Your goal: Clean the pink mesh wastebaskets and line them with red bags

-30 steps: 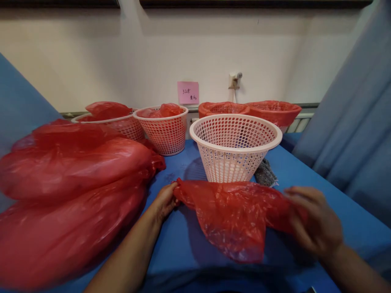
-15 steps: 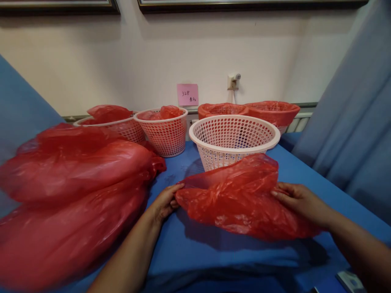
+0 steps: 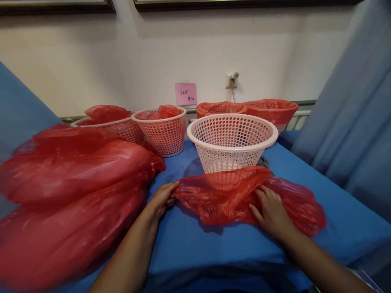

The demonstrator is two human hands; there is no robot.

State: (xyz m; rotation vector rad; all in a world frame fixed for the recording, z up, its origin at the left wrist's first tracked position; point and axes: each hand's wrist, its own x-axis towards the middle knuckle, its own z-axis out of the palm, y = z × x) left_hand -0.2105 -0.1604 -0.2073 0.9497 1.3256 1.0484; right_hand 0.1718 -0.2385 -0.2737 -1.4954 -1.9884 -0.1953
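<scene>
A thin red plastic bag [image 3: 214, 199] stretches between my hands, low over the blue-covered table in front of a white perforated basket [image 3: 233, 148]. My left hand [image 3: 163, 198] pinches the bag's left edge between thumb and fingers. Around the bag's middle, my right hand [image 3: 270, 207] is closed on gathered film, with its fingertips partly hidden in the folds. The rest of the bag spreads out to the right of that hand. The basket stands upright with nothing visible inside, and the bag covers part of its lower front.
Red bags [image 3: 73, 187] are heaped at the left. Behind stand white baskets [image 3: 165, 132] holding red bags, and red-lined baskets [image 3: 271, 106] at the back right. A pink note [image 3: 186, 94] and a socket [image 3: 231, 81] are on the wall. A blue curtain [image 3: 345, 110] hangs right.
My right hand has moved left from the bag's right end to its middle. The bag has flattened and its right part now lies out past that hand. My left hand keeps its edge.
</scene>
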